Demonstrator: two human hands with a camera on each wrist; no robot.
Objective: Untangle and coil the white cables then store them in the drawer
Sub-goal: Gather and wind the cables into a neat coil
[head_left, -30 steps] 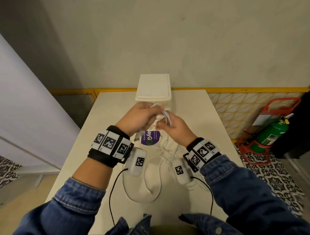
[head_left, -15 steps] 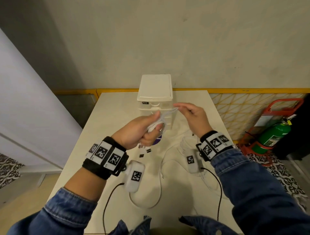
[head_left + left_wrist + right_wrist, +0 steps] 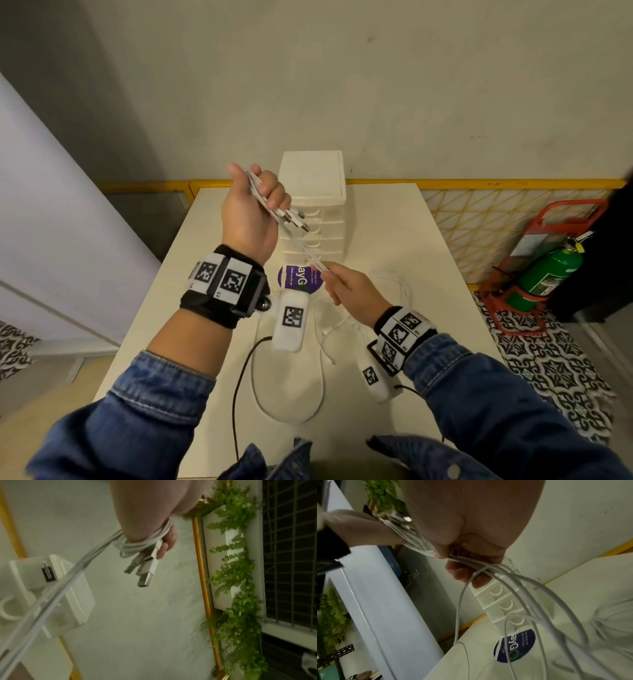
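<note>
My left hand (image 3: 255, 202) is raised left of the white drawer unit (image 3: 313, 205) and grips a bundle of white cables (image 3: 274, 209), their USB plugs (image 3: 145, 574) sticking out below the fist. The cables run taut down to my right hand (image 3: 346, 284), which pinches the strands (image 3: 471, 559) low over the table. From there several loose white cables (image 3: 539, 601) trail onto the table (image 3: 394, 240) and loop toward its near edge (image 3: 291, 394).
A purple round sticker (image 3: 301, 279) lies on the table before the drawer unit. A green fire extinguisher (image 3: 548, 274) in a red stand sits on the floor to the right. A white panel (image 3: 51, 222) stands on the left.
My left hand has risen up and to the left with the cable bundle. My right hand has dropped down toward the table, sliding along the cables and drawing them taut.
</note>
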